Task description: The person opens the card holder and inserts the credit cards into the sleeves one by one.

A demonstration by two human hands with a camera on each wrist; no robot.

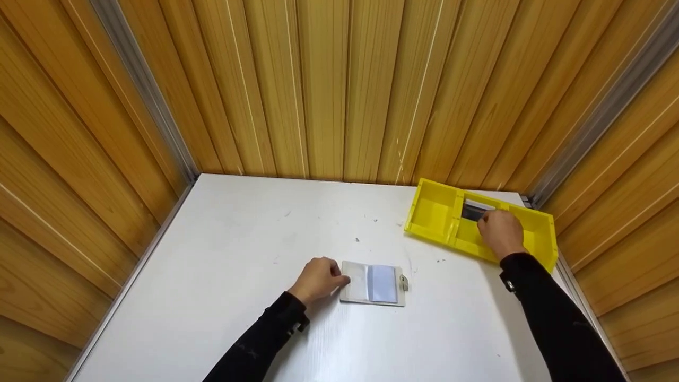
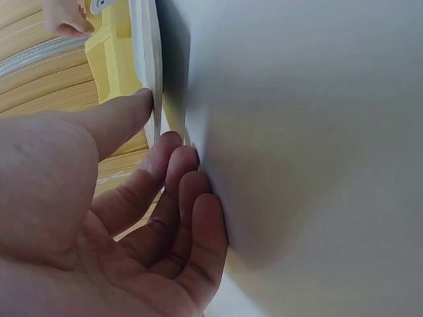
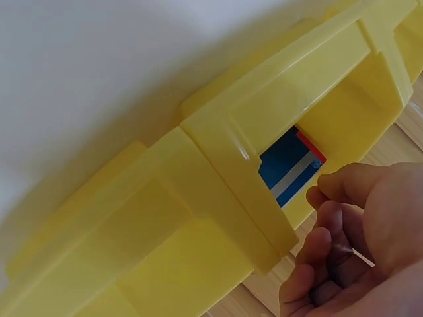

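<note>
An unfolded pale card holder (image 1: 356, 281) lies on the white table, with clear sleeves inside and a snap tab on its right side. My left hand (image 1: 318, 280) pinches its left edge; the left wrist view shows the thumb (image 2: 122, 119) on the cover and the fingertips low by the tabletop. My right hand (image 1: 501, 232) is over the middle compartment of a yellow bin (image 1: 432, 212), its fingers curled. In the right wrist view, nothing shows between thumb and fingertips, which are close to the corner of a blue card (image 3: 291, 168) with a white stripe and red edge.
The bin has three compartments and stands at the table's back right, near the wooden walls (image 1: 323, 90). A white strip (image 1: 480, 203) shows behind the dark card in its middle compartment. Small dark specks (image 1: 357, 240) mark the white table (image 1: 254, 223).
</note>
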